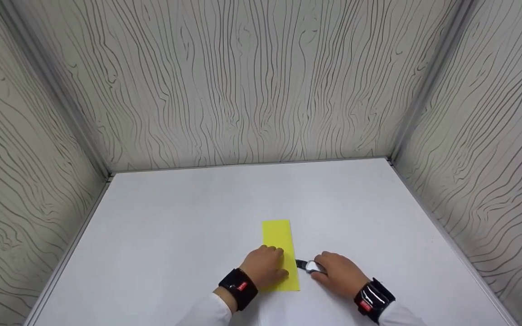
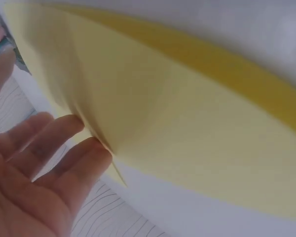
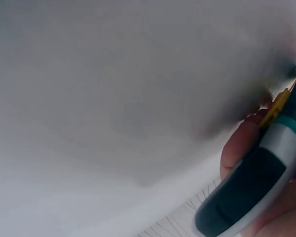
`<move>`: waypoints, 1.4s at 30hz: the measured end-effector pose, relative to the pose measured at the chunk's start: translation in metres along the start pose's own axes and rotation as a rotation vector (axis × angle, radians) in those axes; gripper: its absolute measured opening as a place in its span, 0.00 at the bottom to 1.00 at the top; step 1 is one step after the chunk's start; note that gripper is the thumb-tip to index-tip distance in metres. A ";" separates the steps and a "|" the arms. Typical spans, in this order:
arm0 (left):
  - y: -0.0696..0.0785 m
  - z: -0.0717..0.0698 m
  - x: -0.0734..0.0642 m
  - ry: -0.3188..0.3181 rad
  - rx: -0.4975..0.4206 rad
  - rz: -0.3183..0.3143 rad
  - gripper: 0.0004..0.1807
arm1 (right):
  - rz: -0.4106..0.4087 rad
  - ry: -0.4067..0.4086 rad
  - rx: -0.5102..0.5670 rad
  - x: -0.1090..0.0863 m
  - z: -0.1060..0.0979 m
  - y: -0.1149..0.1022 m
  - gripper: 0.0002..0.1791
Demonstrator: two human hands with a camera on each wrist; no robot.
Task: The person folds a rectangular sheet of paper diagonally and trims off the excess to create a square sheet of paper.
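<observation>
A folded yellow paper (image 1: 277, 233) lies lengthwise on the white table. My left hand (image 1: 264, 267) rests on it, fingertips pressing near its middle. In the left wrist view the paper (image 2: 153, 98) bows up, its two layers parted along one long side. My right hand (image 1: 340, 274) grips a knife-like hand tool (image 1: 313, 266) with a dark green and grey handle. The tool's narrow dark end is right at the paper's right edge. In the right wrist view the fingers wrap the tool's thick handle (image 3: 241, 195), and a small yellow part (image 3: 276, 108) shows farther up; its tip is blurred.
The white table (image 1: 175, 217) is bounded by wood-grain patterned panels at the back (image 1: 243, 81), left and right. Metal rails run along its sides. Each wrist wears a black band (image 1: 239, 289).
</observation>
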State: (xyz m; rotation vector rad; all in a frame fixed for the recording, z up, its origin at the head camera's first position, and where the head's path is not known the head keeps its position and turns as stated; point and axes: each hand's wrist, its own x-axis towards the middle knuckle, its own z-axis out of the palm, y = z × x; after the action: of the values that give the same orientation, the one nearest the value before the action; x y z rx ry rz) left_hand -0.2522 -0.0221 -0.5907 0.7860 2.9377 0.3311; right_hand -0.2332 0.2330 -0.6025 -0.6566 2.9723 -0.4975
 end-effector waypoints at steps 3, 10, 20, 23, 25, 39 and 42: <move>0.001 0.001 0.001 -0.003 0.066 -0.011 0.22 | 0.020 -0.005 -0.007 -0.001 0.001 -0.002 0.10; 0.000 0.002 0.002 -0.023 0.087 -0.010 0.24 | 0.016 0.011 -0.042 0.000 0.004 -0.004 0.11; 0.000 0.004 0.005 -0.020 0.096 0.002 0.25 | 0.045 0.021 -0.028 0.001 -0.001 -0.001 0.11; -0.001 0.002 0.005 -0.022 0.101 0.001 0.25 | 0.037 0.027 -0.016 0.003 -0.001 -0.003 0.11; -0.001 0.003 0.006 -0.026 0.104 -0.001 0.25 | 0.046 0.030 -0.015 0.004 0.000 -0.003 0.11; -0.001 0.002 0.005 -0.023 0.099 -0.002 0.23 | 0.025 0.049 -0.035 0.009 0.001 0.000 0.11; -0.002 0.004 0.005 -0.009 0.088 0.000 0.23 | 0.035 0.043 -0.057 0.009 -0.002 0.000 0.12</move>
State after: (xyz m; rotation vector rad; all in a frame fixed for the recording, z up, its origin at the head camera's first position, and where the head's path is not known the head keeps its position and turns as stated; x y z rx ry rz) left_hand -0.2571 -0.0207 -0.5950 0.7953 2.9618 0.1997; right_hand -0.2420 0.2294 -0.6008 -0.6050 3.0426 -0.4314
